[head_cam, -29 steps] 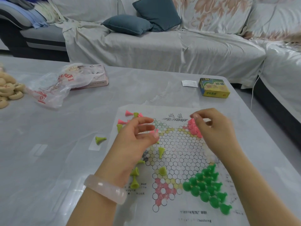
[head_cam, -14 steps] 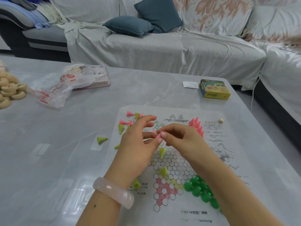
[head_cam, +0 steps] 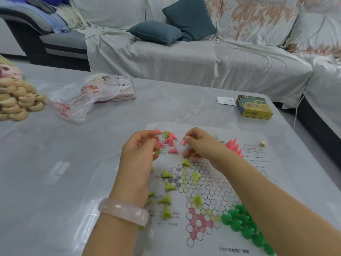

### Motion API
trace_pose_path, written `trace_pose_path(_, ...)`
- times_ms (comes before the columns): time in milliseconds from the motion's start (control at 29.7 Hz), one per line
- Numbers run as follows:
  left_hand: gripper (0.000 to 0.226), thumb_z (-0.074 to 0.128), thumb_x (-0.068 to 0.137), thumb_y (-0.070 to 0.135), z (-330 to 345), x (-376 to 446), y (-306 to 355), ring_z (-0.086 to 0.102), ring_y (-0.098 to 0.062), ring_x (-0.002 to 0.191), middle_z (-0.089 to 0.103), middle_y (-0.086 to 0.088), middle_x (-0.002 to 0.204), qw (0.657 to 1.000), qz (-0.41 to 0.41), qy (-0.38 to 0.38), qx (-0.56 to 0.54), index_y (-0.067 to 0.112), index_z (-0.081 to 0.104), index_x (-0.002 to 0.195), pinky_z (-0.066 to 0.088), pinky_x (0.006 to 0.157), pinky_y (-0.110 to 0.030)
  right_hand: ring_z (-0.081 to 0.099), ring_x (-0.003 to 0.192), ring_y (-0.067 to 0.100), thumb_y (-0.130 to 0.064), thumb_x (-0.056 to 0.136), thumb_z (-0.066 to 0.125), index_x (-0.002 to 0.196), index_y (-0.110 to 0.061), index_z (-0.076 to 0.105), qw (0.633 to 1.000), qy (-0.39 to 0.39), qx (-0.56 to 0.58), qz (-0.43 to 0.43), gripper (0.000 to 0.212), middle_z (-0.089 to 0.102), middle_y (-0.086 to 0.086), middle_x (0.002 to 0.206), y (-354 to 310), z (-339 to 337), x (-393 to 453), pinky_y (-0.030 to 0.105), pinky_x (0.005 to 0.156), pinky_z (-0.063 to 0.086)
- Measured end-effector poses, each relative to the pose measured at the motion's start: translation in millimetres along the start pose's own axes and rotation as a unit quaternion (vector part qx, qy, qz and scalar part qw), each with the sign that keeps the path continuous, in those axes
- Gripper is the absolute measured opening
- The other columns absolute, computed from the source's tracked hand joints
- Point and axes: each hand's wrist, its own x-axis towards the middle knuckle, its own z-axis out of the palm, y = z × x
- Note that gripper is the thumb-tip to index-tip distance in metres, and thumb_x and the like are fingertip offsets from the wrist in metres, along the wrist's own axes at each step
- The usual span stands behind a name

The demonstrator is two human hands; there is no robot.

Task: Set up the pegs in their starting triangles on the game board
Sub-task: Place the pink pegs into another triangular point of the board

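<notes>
Tabletop (head_cam: 73, 172): carries every item listed; grey and glossy.
Discs (head_cam: 16, 100): heaped at the far left edge, well apart from the board; judged to belong to another game.
Bag (head_cam: 77, 100): crumpled clear plastic, left of centre, lying partly over a flat box (head_cam: 121, 91); not in use.
Left hand (head_cam: 138, 156): hovers over the board's far left corner with fingers curled inward. Pink and lime show at the fingertips, so it appears to grip pegs, judged to be a stock kept for handing over; the count cannot be told.
Loose pegs (head_cam: 170, 142): pink and lime pieces lying on their sides just beyond the left hand, between the 2 hands; toppled because unsorted.
Lime pegs (head_cam: 167, 174): scattered on the board's left side, beside and under the left wrist; most lie tipped, none yet set out in a triangle.
Board (head_cam: 199, 185): thin printed sheet flat on the tabletop, near edge toward the person.
Right hand (head_cam: 201, 145): thumb and forefinger clamped on 1 pink peg (head_cam: 183, 142), its base toward the left hand; judged to be a pickup bound for the pink triangle.
Pink triangle (head_cam: 234, 147): upright pegs packed at the far right point, just right of the right hand; fill judged partial.
Green pegs (head_cam: 243, 224): upright, filling the near right point beside the right forearm; judged complete.
Die (head_cam: 262, 144): on the board's right margin, idle.
Carton (head_cam: 254, 108): yellow-green, beyond the board, beside a paper slip (head_cam: 226, 100).
</notes>
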Motion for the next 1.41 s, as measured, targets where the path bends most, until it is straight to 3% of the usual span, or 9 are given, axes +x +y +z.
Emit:
trace_pose_path(101, 0.03, 0.043, 0.088, 0.001, -2, 1, 2, 0.057, -0.014, 0.082, 0.062, -0.001, 0.088, 1.0, -0.006, -0.001, -0.004, 0.021, 0.062, 0.077, 0.047, 0.077, -0.027, 0.059, 0.062, 0.013, -0.02, 0.096, 0.041, 0.09, -0.015, 0.05, 1.0, 0.007, 0.001, 0.005, 0.012, 0.06, 0.004, 0.078, 1, 6, 7, 0.018, 0.053, 0.051)
trace_pose_path(337, 0.032, 0.041, 0.088, 0.0, -7, 2, 7, 0.056, -0.014, 0.081, 0.062, -0.002, 0.09, 1.0, -0.019, -0.005, -0.02, 0.021, 0.061, 0.076, 0.046, 0.075, -0.025, 0.065, 0.067, 0.015, -0.017, 0.096, 0.04, 0.094, -0.013, 0.05, 0.999, -0.027, 0.035, -0.026, 0.011, 0.059, 0.0, 0.093, -8, 12, 21, 0.021, 0.057, 0.054)
trace_pose_path(438, 0.031, 0.041, 0.088, 0.0, -8, 2, 8, 0.056, -0.014, 0.082, 0.063, -0.002, 0.091, 1.0, -0.023, -0.008, -0.019, 0.021, 0.061, 0.076, 0.046, 0.076, -0.026, 0.065, 0.069, 0.017, -0.016, 0.096, 0.04, 0.093, -0.014, 0.05, 0.998, -0.041, 0.049, -0.003, 0.01, 0.061, 0.008, 0.103, -11, 18, 29, 0.02, 0.057, 0.055)
trace_pose_path(640, 0.029, 0.041, 0.088, 0.001, -8, 3, 8, 0.058, -0.012, 0.079, 0.064, 0.0, 0.088, 0.999, -0.03, -0.013, -0.02, 0.02, 0.061, 0.079, 0.046, 0.074, -0.024, 0.067, 0.079, 0.02, -0.018, 0.096, 0.04, 0.095, -0.014, 0.051, 0.998, -0.039, 0.046, 0.01, 0.011, 0.057, 0.006, 0.099, -12, 20, 35, 0.021, 0.062, 0.056)
trace_pose_path(809, 0.029, 0.041, 0.088, 0.002, -5, 2, 7, 0.058, -0.015, 0.08, 0.064, 0.0, 0.086, 0.999, -0.033, -0.016, -0.012, 0.021, 0.062, 0.08, 0.045, 0.079, -0.029, 0.066, 0.071, 0.018, -0.017, 0.096, 0.038, 0.102, -0.011, 0.05, 0.997, -0.053, 0.048, 0.02, 0.014, 0.06, 0.005, 0.089, -16, 22, 34, 0.02, 0.059, 0.055)
trace_pose_path(1078, 0.028, 0.041, 0.089, 0.002, -3, 4, 5, 0.058, -0.014, 0.078, 0.064, 0.001, 0.082, 0.999, -0.034, -0.018, -0.015, 0.019, 0.062, 0.082, 0.046, 0.079, -0.028, 0.063, 0.068, 0.02, -0.011, 0.095, 0.037, 0.105, -0.006, 0.049, 0.994, -0.048, 0.086, 0.037, 0.016, 0.06, 0.009, 0.08, -20, 32, 37, 0.024, 0.068, 0.055)
trace_pose_path(1314, 0.028, 0.04, 0.089, 0.001, -4, 5, 3, 0.056, -0.017, 0.083, 0.063, -0.004, 0.09, 0.999, -0.029, -0.013, -0.019, 0.017, 0.062, 0.082, 0.047, 0.075, -0.025, 0.065, 0.075, 0.024, -0.005, 0.093, 0.041, 0.095, -0.003, 0.05, 0.968, -0.048, 0.241, 0.06, 0.009, 0.06, 0.013, 0.08, -14, 25, 32, 0.025, 0.067, 0.057)
trace_pose_path(1415, 0.027, 0.04, 0.089, 0.002, -4, 5, 1, 0.058, -0.021, 0.088, 0.061, -0.01, 0.096, 0.999, -0.027, -0.007, -0.042, 0.016, 0.062, 0.081, 0.048, 0.082, -0.029, 0.066, 0.076, 0.024, -0.004, 0.093, 0.041, 0.092, -0.002, 0.051, 0.955, -0.053, 0.288, 0.039, 0.01, 0.06, 0.012, 0.081, -19, 14, 22, 0.024, 0.067, 0.058)
